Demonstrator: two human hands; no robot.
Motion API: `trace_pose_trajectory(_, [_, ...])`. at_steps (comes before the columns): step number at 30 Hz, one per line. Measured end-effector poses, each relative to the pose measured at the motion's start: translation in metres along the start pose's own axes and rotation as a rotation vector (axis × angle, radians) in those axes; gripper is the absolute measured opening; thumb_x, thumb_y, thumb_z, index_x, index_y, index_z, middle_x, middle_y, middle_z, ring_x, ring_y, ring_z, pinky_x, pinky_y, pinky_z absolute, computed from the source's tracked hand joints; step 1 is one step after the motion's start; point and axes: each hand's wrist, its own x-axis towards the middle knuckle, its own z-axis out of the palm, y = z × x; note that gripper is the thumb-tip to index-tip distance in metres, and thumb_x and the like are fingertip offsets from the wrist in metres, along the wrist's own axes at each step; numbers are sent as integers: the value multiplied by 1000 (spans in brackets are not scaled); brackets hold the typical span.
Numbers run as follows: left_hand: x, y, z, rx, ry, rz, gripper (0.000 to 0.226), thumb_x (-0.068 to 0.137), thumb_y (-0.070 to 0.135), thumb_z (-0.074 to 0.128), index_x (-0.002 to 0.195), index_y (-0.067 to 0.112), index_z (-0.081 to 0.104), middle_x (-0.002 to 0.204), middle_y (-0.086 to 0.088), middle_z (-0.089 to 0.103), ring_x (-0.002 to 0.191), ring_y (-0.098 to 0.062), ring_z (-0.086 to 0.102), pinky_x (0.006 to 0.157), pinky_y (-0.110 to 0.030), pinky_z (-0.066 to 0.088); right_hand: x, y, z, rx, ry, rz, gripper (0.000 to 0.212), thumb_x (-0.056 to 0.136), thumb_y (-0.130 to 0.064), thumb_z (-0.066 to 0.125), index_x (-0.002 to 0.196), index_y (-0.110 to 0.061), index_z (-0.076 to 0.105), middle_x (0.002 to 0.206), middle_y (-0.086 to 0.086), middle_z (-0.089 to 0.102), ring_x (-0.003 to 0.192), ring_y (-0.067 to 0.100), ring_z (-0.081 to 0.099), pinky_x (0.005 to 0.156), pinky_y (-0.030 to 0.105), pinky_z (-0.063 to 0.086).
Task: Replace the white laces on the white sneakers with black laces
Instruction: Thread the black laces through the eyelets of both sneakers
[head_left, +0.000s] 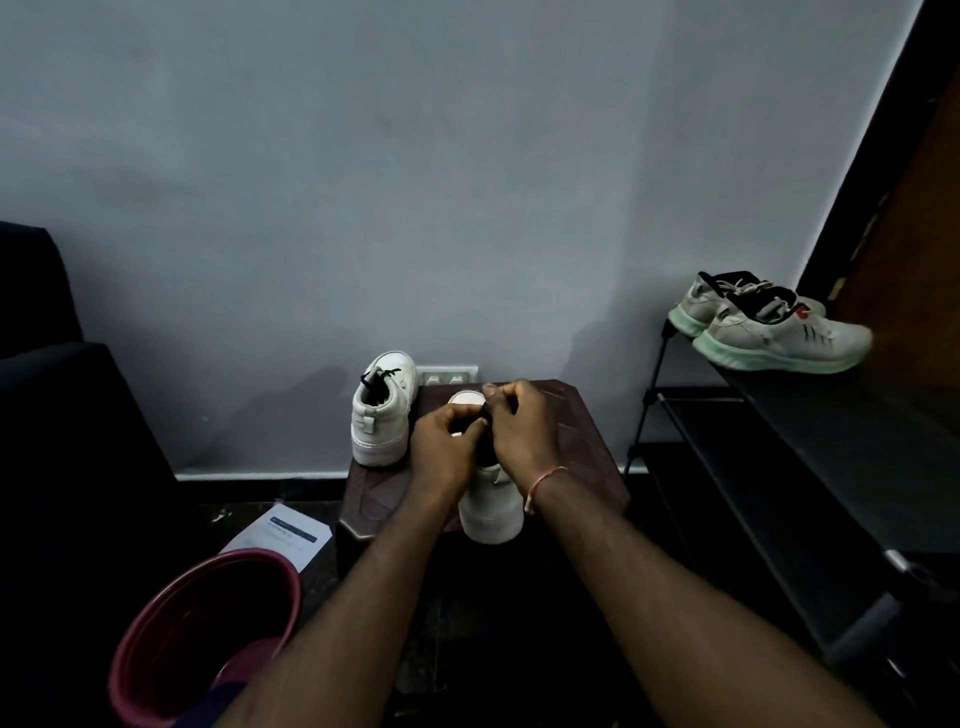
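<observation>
Dark stool (576, 421) under white sneaker (491, 514), black-laced mate (382, 415) alongside.

A worn pair of green-soled trainers (769, 327) sits on a black rack (831, 415) at right. A red bucket (156, 623) stands near a paper sheet (280, 535) on the floor.

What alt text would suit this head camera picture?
A person's left hand and right hand work at the top of a white sneaker on a dark stool. A second sneaker with a black lace stands left of it; pale running shoes sit on a rack at right.
</observation>
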Motion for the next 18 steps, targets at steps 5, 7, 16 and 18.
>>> trace_pose_trajectory(5, [-4, -2, -5, 410, 25, 210, 16, 77, 10, 74, 92, 11, 77, 85, -4, 67, 70, -3, 55, 63, -6, 35, -19, 5, -21, -197, -167, -152, 21, 93, -15, 52, 104, -8, 68, 99, 7, 69, 93, 20, 62, 83, 23, 46])
trace_pose_trajectory(7, [-4, -2, -6, 481, 40, 219, 18, 76, 11, 76, 94, 9, 77, 85, -5, 56, 73, -11, 51, 61, -8, 31, -22, 10, -30, -329, -205, -212, 24, 89, -10, 54, 106, -10, 71, 102, 8, 71, 96, 21, 63, 86, 25, 48])
trace_pose_trajectory(16, [-8, 9, -10, 398, -111, 19, 41, 63, 25, 56, 95, 13, 78, 85, -6, 72, 81, -22, 68, 72, -27, 53, -15, -11, -36, -680, -179, -308, 18, 79, -10, 64, 89, -17, 76, 91, 6, 73, 93, 25, 65, 82, 26, 51])
trace_pose_trajectory(18, [-11, 11, -13, 381, -122, 32, 46, 63, 28, 48, 96, 15, 78, 86, -5, 72, 82, -17, 66, 77, -28, 52, -17, -16, -36, -710, -226, -263, 23, 75, -9, 66, 88, -24, 78, 90, 3, 74, 92, 20, 66, 79, 22, 51])
